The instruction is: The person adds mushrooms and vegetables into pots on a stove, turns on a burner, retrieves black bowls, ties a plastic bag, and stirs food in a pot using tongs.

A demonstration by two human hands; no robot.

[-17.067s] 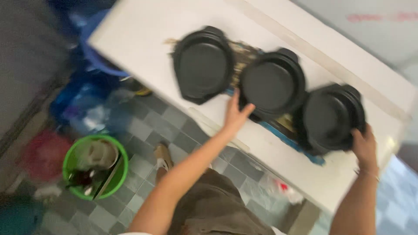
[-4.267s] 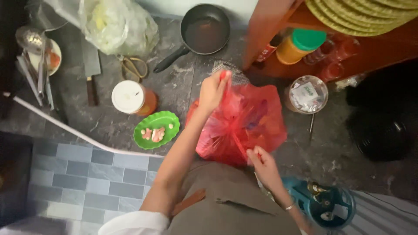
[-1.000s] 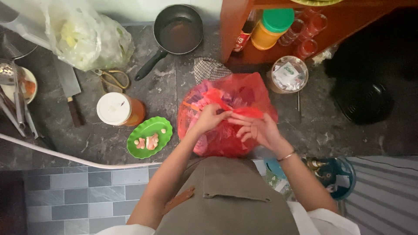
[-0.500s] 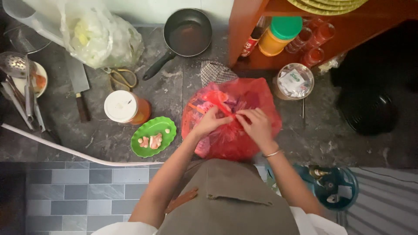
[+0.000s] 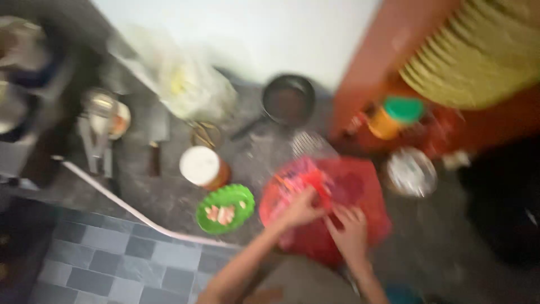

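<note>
Overhead, blurred by motion, a person is working at a dark, mottled stone counter (image 5: 169,197); both bare hands are meeting on a crinkled red plastic bag (image 5: 360,191) lying at the counter's front edge, just right of centre. The left hand (image 5: 301,207) is pinching the bag's thin film at its upper left; the right hand (image 5: 350,231) is resting close beside it, fingers spread on the plastic; whether that hand is gripping cannot be told. At nine o'clock from the bag, a shallow round green dish (image 5: 225,208) is holding pale pink pieces; at ten o'clock, a squat orange tub with a flat white lid (image 5: 202,166) is standing; at twelve o'clock, a round dark frying pan (image 5: 288,101) is sitting; at three o'clock, a small round clear-lidded container (image 5: 410,171) is lying.
</note>
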